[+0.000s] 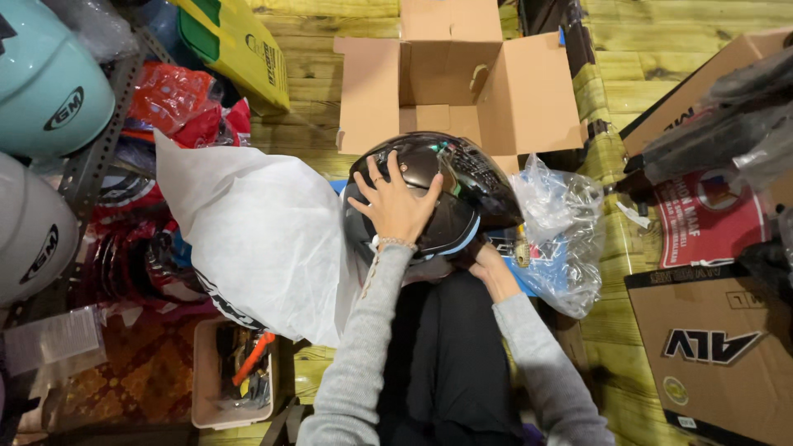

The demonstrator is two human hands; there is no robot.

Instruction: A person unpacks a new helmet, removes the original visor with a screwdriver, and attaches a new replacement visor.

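Observation:
A glossy black helmet [450, 177] with a dark visor and a light blue trim rests on my lap, in the middle of the view. My left hand [395, 202] lies flat on top of it, fingers spread over the shell. My right hand [489, 266] is under the helmet's lower right edge, mostly hidden by it, and seems to hold it from below. A white fabric bag [256, 231] lies open just left of the helmet. An open, empty cardboard box [454, 83] stands right behind it.
Crumpled clear plastic wrap [566, 227] lies to the right of the helmet. Cardboard boxes [719, 347] fill the right side. A mint helmet [45, 78] and a white helmet [29, 231] sit on a rack at left. A tray of tools [239, 372] stands by my left knee.

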